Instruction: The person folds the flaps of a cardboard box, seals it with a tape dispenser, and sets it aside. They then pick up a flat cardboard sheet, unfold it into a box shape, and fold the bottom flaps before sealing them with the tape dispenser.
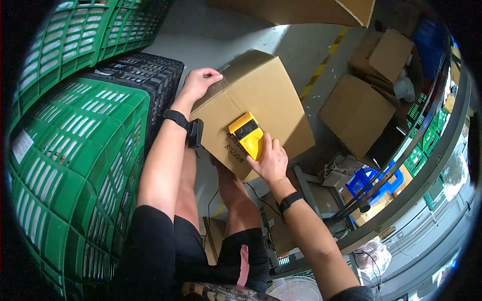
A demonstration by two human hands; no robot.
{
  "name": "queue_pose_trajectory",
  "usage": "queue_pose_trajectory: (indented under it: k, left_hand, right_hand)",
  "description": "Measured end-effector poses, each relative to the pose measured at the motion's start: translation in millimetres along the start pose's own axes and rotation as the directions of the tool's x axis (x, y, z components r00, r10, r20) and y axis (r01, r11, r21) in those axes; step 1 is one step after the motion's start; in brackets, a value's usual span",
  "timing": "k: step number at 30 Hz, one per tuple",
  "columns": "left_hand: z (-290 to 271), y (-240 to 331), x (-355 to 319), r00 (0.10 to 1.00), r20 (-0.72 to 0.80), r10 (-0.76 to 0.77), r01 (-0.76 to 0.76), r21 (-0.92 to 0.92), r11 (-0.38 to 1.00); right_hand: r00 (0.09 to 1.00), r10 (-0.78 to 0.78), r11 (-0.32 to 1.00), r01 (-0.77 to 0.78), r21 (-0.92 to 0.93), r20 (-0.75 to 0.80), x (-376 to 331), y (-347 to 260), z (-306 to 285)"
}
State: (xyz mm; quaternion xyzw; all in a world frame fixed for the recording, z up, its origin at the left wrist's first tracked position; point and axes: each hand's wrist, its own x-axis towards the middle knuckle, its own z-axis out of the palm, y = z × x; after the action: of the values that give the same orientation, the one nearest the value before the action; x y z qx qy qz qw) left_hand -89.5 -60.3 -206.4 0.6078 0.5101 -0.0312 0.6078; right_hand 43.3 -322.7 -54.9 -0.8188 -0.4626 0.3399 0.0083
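A closed brown cardboard box (281, 98) stands tilted in front of my legs, dark print on its near face. My right hand (272, 159) grips a yellow tape dispenser (247, 134) with a dark middle, held against or just over that face. At the box's upper left edge, my left hand (201, 83) has thumb and forefinger pinched together. Whatever lies between those fingertips is too small to make out. A glossy strip, seemingly clear tape (224, 86), shows on the cardboard beside them. Both wrists wear black bands, the left one with a dark block attached.
Stacked green crates (75, 165) and a black crate (165, 70) fill the left side. Open cardboard boxes (356, 113) lie to the right, near a curved metal rail (416, 188) and a blue plastic item (374, 180). A fan (293, 289) stands at the bottom. Another carton (296, 11) is at the top.
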Motion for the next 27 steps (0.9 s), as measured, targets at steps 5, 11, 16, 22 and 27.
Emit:
queue_pose_trajectory:
  k: [5,11,16,22,27]
  left_hand:
    - [8,-7,2,0.998,0.034,-0.058,0.059,-0.047,0.997]
    - [19,-17,4,0.989,0.119,-0.084,0.090,-0.049,0.995]
    - [32,-28,8,0.988,-0.093,-0.124,0.127,0.020,0.992]
    - [-5,-6,10,0.842,-0.429,0.327,0.015,0.626,0.780]
    - [31,55,-64,0.995,-0.061,-0.083,0.102,0.461,0.882]
  right_hand:
    - [0.999,-0.023,0.999,0.024,0.024,-0.031,0,1,3]
    - [0.999,-0.021,0.999,0.022,0.025,-0.041,-1,5,3]
    - [0.999,-0.020,0.999,0.022,0.035,-0.047,0,5,6]
    - [0.997,-0.034,0.996,0.039,0.074,-0.067,1,-9,5]
    - [0.995,-0.030,0.997,0.037,0.072,-0.091,-1,6,2]
